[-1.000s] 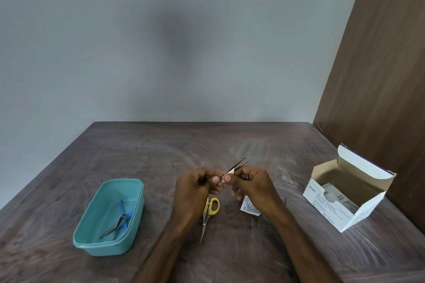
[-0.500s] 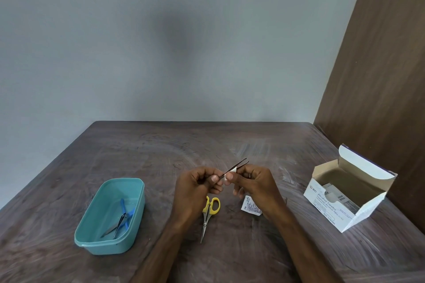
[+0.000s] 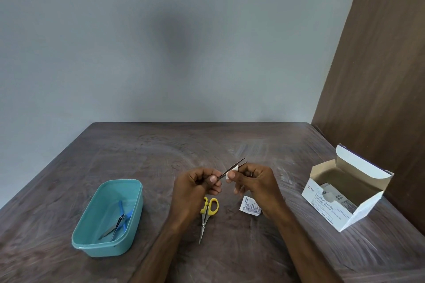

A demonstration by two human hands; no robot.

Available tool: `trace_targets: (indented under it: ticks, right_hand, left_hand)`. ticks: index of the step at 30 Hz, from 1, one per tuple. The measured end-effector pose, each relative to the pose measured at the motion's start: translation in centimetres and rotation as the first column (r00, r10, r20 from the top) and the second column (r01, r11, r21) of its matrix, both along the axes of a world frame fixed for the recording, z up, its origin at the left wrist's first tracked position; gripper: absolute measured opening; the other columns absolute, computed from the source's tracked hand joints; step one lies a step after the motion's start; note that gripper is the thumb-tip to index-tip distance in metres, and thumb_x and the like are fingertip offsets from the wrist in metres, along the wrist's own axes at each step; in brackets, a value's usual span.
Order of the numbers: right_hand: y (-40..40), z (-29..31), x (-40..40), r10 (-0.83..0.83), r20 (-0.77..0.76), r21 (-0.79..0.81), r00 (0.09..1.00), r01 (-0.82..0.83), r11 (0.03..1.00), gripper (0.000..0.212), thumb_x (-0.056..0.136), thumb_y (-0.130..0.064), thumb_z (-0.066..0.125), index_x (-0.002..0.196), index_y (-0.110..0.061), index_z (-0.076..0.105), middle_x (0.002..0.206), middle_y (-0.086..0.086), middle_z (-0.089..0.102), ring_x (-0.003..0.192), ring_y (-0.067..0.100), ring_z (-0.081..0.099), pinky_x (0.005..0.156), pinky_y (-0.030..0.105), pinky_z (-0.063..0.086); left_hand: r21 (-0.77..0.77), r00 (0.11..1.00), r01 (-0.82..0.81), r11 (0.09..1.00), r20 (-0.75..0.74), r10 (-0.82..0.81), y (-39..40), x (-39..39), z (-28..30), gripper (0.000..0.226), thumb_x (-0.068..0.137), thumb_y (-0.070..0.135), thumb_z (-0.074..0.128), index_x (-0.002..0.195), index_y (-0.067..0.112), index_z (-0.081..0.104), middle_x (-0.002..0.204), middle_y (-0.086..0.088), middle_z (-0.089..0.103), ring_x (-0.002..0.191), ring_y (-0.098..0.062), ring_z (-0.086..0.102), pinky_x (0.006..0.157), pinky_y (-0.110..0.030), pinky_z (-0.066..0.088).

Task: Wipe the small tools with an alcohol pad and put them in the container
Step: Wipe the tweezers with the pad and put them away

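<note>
My left hand (image 3: 195, 187) grips the base of metal tweezers (image 3: 239, 163), whose tips point up and to the right. My right hand (image 3: 255, 181) pinches a small white alcohol pad (image 3: 230, 172) around the tweezers' shaft. Yellow-handled scissors (image 3: 208, 212) lie on the table just below my hands. The teal container (image 3: 108, 213) at the left holds a blue-handled tool and a metal tool (image 3: 118, 223).
A torn swab wrapper (image 3: 249, 208) lies under my right wrist. An open white box of alcohol swabs (image 3: 340, 195) stands at the right, next to a brown wooden panel (image 3: 379, 76). The dark wooden table (image 3: 149, 151) meets a grey wall.
My right hand has slid the pad a little along the tweezers toward their tips. The left hand stays in place.
</note>
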State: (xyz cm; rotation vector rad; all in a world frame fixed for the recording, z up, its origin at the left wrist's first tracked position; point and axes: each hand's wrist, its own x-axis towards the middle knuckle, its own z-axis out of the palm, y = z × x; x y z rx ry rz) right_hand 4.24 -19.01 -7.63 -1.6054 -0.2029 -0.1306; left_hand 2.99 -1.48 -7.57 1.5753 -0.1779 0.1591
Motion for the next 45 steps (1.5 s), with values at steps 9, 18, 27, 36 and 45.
trace_targets:
  ticks: [9,18,27,36,45]
  right_hand:
    - [-0.7,0.1,0.3,-0.045,0.014,0.055,0.999,0.044,0.998,0.011,0.085,-0.017,0.073,0.077,-0.009,0.075,0.080,0.012,0.076,0.053,0.024,0.061,0.052,0.031,0.050]
    - [-0.4,0.2,0.0,0.002,-0.005,0.022,1.000,-0.002,1.000,0.024,0.081,-0.026,0.073,0.081,-0.002,0.073,0.080,0.011,0.076,0.055,0.024,0.062,0.054,0.033,0.051]
    - [-1.0,0.3,0.0,-0.071,-0.009,0.101,0.997,0.072,0.992,0.012,0.086,-0.018,0.071,0.085,-0.007,0.075,0.081,0.012,0.075,0.054,0.024,0.062,0.054,0.033,0.050]
    - [-0.8,0.3,0.1,-0.108,-0.023,0.232,0.994,0.111,0.966,0.023,0.077,-0.022,0.074,0.092,-0.006,0.075,0.080,0.015,0.075,0.053,0.022,0.059,0.053,0.031,0.052]
    - [-1.3,0.2,0.5,-0.086,-0.014,0.286,0.996,0.087,0.954,0.026,0.085,-0.012,0.069,0.111,-0.011,0.069,0.083,0.017,0.074,0.053,0.022,0.059,0.052,0.031,0.049]
  left_hand:
    - [-0.045,1.000,0.002,0.999,-0.031,-0.004,0.1,0.0,0.3,0.026,0.090,-0.015,0.053,0.081,0.003,0.069,0.058,-0.002,0.068,0.053,-0.011,0.066,0.056,-0.020,0.056]
    - [-0.050,0.999,-0.020,0.999,-0.048,0.018,0.3,0.2,-0.1,0.027,0.090,-0.014,0.054,0.080,0.005,0.070,0.060,-0.004,0.069,0.055,-0.013,0.066,0.056,-0.021,0.055]
    - [0.008,0.999,-0.027,1.000,-0.021,0.027,0.5,0.5,-0.5,0.026,0.092,-0.012,0.055,0.082,0.006,0.071,0.062,-0.004,0.069,0.058,-0.013,0.068,0.058,-0.022,0.055]
    - [0.045,0.997,-0.077,0.996,-0.003,0.077,0.4,0.6,-0.6,0.028,0.090,-0.011,0.058,0.082,0.011,0.072,0.062,-0.003,0.071,0.059,-0.014,0.068,0.059,-0.022,0.055]
    - [-0.045,0.996,-0.072,0.996,-0.050,0.070,0.4,0.4,0.0,0.025,0.092,-0.011,0.055,0.082,0.005,0.070,0.061,-0.005,0.068,0.057,-0.015,0.066,0.057,-0.022,0.056]
